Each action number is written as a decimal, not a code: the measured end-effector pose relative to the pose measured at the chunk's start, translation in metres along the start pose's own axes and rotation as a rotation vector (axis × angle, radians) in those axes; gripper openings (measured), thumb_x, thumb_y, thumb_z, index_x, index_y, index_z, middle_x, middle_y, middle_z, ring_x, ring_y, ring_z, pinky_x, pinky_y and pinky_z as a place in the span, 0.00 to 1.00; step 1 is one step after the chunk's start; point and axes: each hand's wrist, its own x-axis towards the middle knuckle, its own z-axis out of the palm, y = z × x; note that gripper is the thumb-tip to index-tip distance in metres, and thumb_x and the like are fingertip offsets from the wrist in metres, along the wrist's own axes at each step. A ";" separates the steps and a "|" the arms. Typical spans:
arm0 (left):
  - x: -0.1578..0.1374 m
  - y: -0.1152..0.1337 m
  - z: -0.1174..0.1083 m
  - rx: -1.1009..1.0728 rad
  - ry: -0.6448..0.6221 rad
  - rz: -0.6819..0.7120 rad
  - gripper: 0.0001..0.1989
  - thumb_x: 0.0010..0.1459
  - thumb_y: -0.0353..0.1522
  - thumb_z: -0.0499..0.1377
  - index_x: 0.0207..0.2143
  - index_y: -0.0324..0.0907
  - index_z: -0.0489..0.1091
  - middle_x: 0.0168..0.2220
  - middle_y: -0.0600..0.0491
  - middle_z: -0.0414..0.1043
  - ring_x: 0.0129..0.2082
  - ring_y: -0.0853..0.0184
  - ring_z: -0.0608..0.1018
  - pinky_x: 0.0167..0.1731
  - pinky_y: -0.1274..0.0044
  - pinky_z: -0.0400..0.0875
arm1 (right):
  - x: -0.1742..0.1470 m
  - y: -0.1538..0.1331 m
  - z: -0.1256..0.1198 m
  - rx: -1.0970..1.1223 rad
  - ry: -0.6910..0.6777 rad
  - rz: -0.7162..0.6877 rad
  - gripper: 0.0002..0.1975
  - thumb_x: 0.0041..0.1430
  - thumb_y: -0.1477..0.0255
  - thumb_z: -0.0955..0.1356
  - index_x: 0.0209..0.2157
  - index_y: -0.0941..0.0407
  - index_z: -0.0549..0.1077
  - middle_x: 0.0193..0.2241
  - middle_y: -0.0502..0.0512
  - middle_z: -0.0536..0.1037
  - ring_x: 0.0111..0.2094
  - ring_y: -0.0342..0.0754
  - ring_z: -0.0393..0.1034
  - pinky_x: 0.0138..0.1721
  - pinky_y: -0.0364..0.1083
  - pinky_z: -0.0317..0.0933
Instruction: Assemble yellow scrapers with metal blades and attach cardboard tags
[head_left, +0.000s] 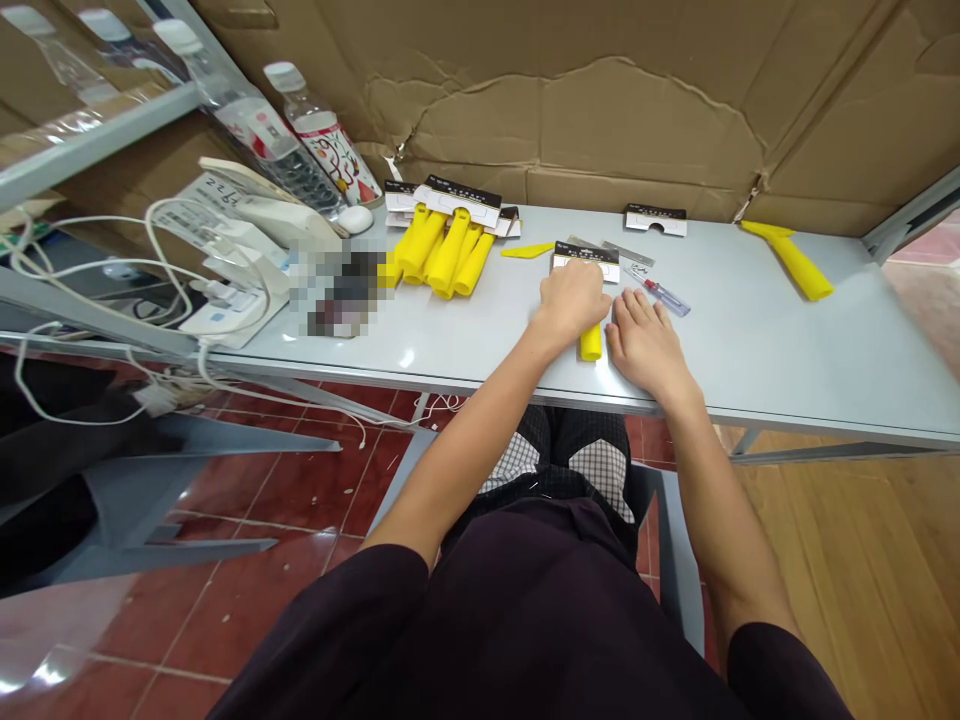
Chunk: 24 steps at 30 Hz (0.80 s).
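My left hand is closed in a fist over a yellow plastic handle, whose round end sticks out below the fingers. Behind the knuckles shows a black-and-white header card; how it joins the handle is hidden. My right hand lies flat beside it, fingers stretched out on the table. Just beyond those fingertips lie a clear utility knife and a metal ruler. A small pointed yellow piece rests left of the card.
Several carded yellow handles are piled at left. A yellow tool with an angled head and a loose card lie at right and back. Bottles, white cables and a power strip crowd the table's left end. Cardboard stands behind.
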 end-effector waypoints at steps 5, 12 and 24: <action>0.002 -0.003 -0.004 -0.010 -0.034 0.039 0.17 0.68 0.29 0.56 0.52 0.33 0.81 0.53 0.31 0.81 0.57 0.43 0.82 0.56 0.57 0.77 | -0.001 -0.001 -0.002 -0.017 -0.007 -0.005 0.37 0.77 0.63 0.53 0.75 0.73 0.60 0.78 0.74 0.57 0.80 0.68 0.48 0.79 0.68 0.42; -0.006 -0.053 -0.054 0.034 0.154 0.002 0.20 0.69 0.33 0.57 0.60 0.35 0.75 0.59 0.36 0.78 0.62 0.45 0.77 0.65 0.56 0.70 | -0.002 -0.002 -0.002 0.007 0.011 -0.020 0.36 0.77 0.63 0.52 0.75 0.70 0.61 0.78 0.74 0.57 0.80 0.68 0.49 0.78 0.70 0.44; 0.041 -0.189 -0.123 0.044 0.143 -0.267 0.29 0.67 0.35 0.63 0.65 0.27 0.71 0.70 0.44 0.73 0.70 0.57 0.69 0.73 0.61 0.58 | -0.003 -0.006 -0.003 0.001 -0.008 -0.002 0.36 0.77 0.65 0.53 0.74 0.73 0.61 0.78 0.75 0.58 0.80 0.69 0.48 0.79 0.68 0.42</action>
